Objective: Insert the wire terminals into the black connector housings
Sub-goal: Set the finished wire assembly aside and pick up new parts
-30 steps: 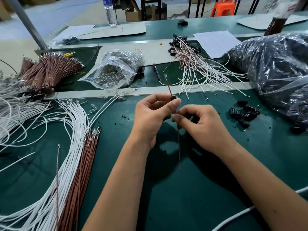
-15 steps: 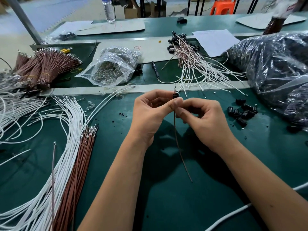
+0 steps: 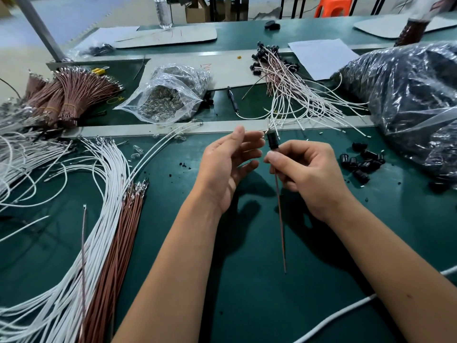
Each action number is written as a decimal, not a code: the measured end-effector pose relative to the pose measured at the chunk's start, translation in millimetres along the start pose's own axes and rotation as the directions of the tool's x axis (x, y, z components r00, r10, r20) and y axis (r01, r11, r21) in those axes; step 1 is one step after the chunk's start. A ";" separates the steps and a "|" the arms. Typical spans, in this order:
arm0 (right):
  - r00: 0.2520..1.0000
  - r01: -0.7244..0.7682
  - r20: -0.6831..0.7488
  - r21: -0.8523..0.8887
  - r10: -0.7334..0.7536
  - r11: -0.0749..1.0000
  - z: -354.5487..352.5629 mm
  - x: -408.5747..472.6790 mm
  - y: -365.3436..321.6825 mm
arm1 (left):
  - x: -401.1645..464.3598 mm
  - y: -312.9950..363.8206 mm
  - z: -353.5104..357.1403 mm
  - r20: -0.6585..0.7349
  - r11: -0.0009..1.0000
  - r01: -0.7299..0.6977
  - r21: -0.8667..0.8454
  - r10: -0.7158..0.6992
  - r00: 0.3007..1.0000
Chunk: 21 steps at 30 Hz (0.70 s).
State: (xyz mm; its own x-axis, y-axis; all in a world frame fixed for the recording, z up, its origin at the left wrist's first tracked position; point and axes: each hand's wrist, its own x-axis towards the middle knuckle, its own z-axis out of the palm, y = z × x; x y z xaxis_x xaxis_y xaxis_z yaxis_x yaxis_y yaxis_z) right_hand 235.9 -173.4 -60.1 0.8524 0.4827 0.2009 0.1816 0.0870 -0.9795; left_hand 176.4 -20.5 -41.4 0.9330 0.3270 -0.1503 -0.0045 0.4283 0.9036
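Sitting at a green workbench (image 3: pixel 247 305), a person works with both hands. The left hand (image 3: pixel 228 167), which half a second ago pinched the black connector housing (image 3: pixel 272 142), has let go; its fingers now spread loosely beside it. The right hand (image 3: pixel 304 169) alone pinches the brown wire (image 3: pixel 280 219) just under the housing, which sits on the wire's upper end, so this terminal looks seated. Faint red marks on a far board (image 3: pixel 168 37) are unreadable.
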 end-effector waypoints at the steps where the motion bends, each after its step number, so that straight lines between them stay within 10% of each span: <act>1: 1.000 -0.003 0.004 -0.004 0.003 1.000 0.0 0.0 0.3 | 0.1 0.1 -0.7 0.003 1.000 0.004 0.006 -0.004 1.000; 21: 0.997 0.063 0.049 -0.048 -0.061 0.997 -2.6 -1.0 -5.4 | -4.5 -5.5 4.6 0.122 0.991 -0.127 0.034 0.122 0.985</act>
State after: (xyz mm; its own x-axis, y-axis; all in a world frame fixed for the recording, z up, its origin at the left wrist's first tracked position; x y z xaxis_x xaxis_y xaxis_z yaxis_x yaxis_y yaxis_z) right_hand 235.3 -176.6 -55.1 0.8147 0.5186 0.2593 0.2587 0.0751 -0.9630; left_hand 173.9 -28.2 -43.8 0.9624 0.2714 0.0109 -0.1104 0.3542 0.9287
